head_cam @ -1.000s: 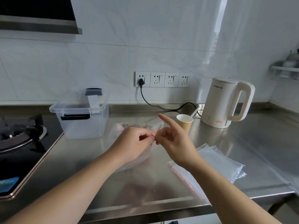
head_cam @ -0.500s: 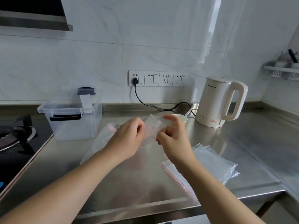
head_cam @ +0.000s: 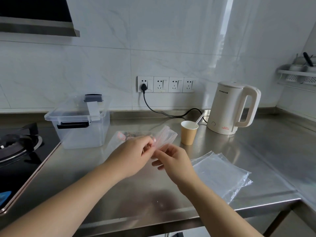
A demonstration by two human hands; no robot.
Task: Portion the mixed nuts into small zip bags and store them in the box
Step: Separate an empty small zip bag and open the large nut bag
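- Small clear zip bag (head_cam: 165, 137) with red seal line, crumpled, held above mid-bench, pinched by left hand (head_cam: 131, 155) and right hand (head_cam: 172, 162).
- Behind: larger bag of nuts (head_cam: 130, 135), blurred.
- Toward back left corner: clear lidded box (head_cam: 80, 124).
- Near front right edge: spare bags (head_cam: 220, 173).
- Kettle (head_cam: 232, 107) lettering unreadable.

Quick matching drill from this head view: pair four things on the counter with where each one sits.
Things:
1. storage box
2. paper cup
3. kettle
4. empty zip bags

Places:
A. lying flat near the counter's front edge, right of the hands
B. beside the hob, lid on
C. back right, its base against the wall end of the counter
D. between the held bag and the kettle, a white spoon in it

Pairs: 1-B, 2-D, 3-C, 4-A
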